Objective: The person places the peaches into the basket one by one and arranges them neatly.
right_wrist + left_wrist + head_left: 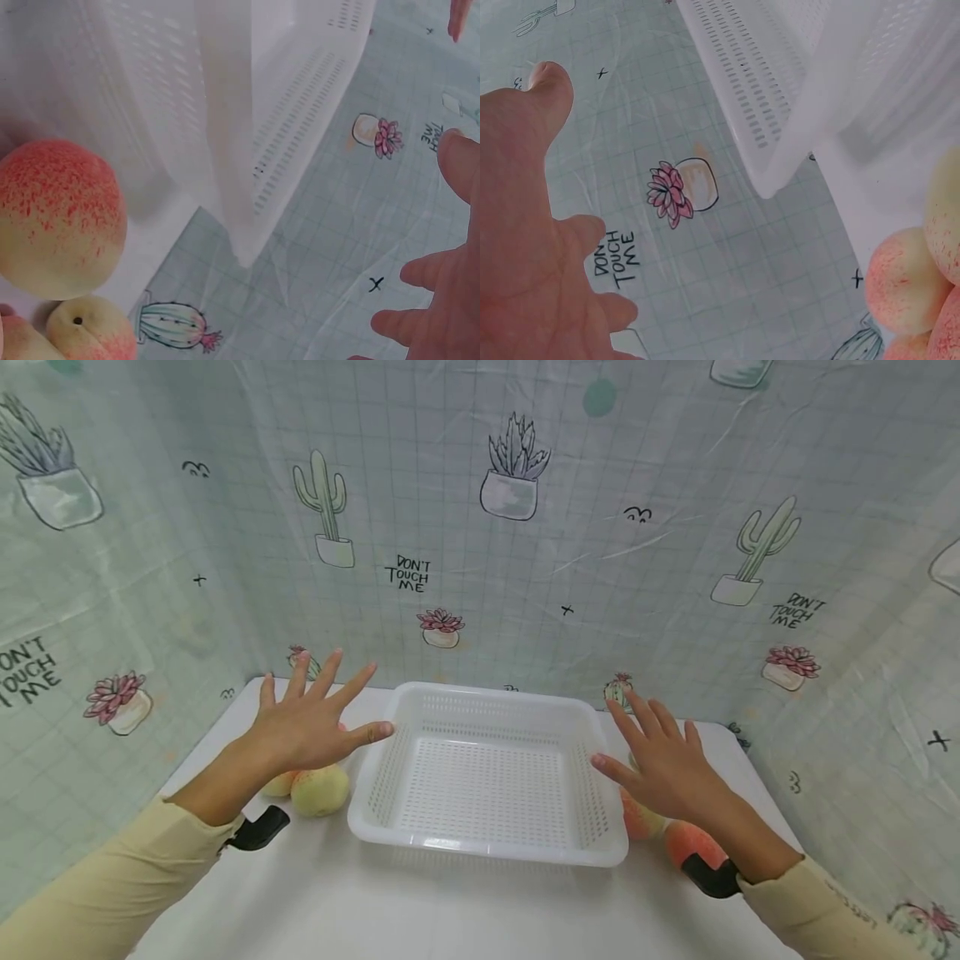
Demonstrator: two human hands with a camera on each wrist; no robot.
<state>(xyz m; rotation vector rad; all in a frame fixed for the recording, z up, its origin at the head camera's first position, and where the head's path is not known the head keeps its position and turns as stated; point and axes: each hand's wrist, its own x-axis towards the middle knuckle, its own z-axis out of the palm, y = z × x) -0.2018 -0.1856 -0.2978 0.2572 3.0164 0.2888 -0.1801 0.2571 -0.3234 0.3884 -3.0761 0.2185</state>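
A white perforated plastic basket (487, 852) stands on the white table, with nothing inside it. My left hand (303, 727) hovers spread above the peaches (320, 790) at the basket's left. Over the peaches (693, 845) on the right side hovers my right hand (663, 768), its fingers spread too. Neither hand holds anything. The left wrist view shows several peaches (907, 281) clustered beside the basket, and the right wrist view shows a large red-and-yellow peach (60, 217) near the basket wall. Some peaches are partly hidden under the hands.
A cloth (517, 568) printed with cacti and potted plants hangs behind the table and along both sides. The white tabletop (450, 910) extends in front of the basket. A black strap (258, 828) is on the left wrist and another strap (708, 877) on the right.
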